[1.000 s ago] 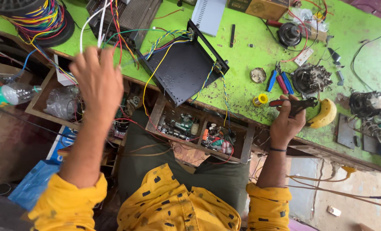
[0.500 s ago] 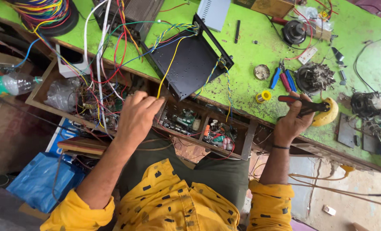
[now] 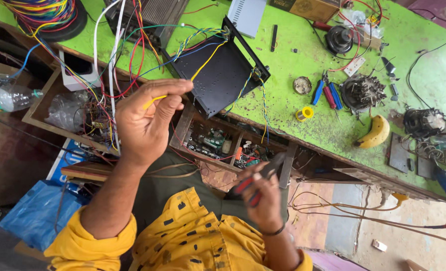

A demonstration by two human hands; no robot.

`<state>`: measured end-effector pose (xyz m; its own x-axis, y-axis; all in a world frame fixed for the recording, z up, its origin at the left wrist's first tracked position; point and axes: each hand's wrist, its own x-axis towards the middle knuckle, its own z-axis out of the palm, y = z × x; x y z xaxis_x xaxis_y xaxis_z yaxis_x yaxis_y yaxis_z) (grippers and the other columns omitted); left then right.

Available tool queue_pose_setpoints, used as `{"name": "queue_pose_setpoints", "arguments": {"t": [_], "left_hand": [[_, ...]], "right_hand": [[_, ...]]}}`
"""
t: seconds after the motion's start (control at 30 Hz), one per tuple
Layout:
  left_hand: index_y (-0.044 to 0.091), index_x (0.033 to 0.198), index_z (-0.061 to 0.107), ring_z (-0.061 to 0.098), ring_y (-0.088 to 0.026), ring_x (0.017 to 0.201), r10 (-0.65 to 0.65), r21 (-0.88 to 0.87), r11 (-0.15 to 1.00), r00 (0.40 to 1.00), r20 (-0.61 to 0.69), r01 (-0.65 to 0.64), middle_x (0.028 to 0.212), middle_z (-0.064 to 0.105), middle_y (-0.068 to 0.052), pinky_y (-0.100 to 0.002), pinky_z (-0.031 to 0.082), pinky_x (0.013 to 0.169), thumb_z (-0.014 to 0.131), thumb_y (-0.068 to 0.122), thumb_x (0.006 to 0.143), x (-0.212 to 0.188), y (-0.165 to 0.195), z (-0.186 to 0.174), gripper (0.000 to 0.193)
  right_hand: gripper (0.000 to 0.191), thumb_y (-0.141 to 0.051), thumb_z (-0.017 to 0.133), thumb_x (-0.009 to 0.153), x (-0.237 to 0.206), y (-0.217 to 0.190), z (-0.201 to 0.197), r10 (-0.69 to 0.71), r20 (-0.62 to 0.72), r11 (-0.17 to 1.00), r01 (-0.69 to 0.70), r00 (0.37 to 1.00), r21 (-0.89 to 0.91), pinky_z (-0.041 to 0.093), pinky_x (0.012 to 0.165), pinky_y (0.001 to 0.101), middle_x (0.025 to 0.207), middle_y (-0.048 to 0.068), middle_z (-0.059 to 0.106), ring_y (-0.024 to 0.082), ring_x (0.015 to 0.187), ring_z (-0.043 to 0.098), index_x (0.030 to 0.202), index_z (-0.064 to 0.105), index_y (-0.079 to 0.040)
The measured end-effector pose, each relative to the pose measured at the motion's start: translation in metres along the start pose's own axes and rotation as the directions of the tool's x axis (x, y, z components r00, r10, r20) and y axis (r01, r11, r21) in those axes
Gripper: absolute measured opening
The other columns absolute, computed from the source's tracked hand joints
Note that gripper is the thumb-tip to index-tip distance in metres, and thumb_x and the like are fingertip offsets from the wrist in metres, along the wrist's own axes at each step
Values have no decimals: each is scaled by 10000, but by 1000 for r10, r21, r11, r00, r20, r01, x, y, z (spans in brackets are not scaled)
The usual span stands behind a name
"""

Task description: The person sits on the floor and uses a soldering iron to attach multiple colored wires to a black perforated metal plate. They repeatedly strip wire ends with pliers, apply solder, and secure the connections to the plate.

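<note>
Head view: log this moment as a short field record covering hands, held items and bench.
left hand: raised, pinching the thin yellow wire between fingertips
yellow wire: runs up to the black perforated metal panel
right hand: low by the lap, gripping red-and-black-handled pliers
surface: green workbench
nearby: ripe yellow banana, small yellow solder spool, open wooden drawer of parts

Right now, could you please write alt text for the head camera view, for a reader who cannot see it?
The left hand pinches a yellow wire that runs up to a black metal chassis on a green workbench, while the right hand holds red-handled pliers near the lap. A banana, a solder spool and loose parts lie on the bench.
</note>
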<state>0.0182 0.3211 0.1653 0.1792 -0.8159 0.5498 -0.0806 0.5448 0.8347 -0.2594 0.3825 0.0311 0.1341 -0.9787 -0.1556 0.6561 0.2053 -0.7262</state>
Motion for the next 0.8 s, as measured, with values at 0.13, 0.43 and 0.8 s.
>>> {"name": "queue_pose_setpoints", "arguments": {"t": [0.13,0.43,0.8], "left_hand": [[27,1215,711,739,-150,966,181,192,963,981,66,-191,1158,760,-114,-252,619,820,647,92,1105,4,2,-5,143],[49,1147,726,716,-254,840,23,177,978,903,429,-110,920,742,-89,-368,571,759,753,92,894,-72,-43,48,258],[-4,1190,684,713,-173,816,-323,110,947,887,330,303,971,725,-114,-310,582,700,645,61,988,-108,-68,65,216]], "right_hand": [[127,-80,540,975,-13,26,-11,180,77,983,-181,981,15,545,813,421,903,133,592,272,857,620,1094,528,-35],[114,-120,563,953,5,2,-42,125,23,844,-95,992,-528,429,628,293,788,56,602,140,693,540,1012,596,-28],[228,-47,629,983,16,-4,10,-255,385,305,452,887,-838,518,804,324,1053,117,665,226,919,671,1194,573,17]]}}
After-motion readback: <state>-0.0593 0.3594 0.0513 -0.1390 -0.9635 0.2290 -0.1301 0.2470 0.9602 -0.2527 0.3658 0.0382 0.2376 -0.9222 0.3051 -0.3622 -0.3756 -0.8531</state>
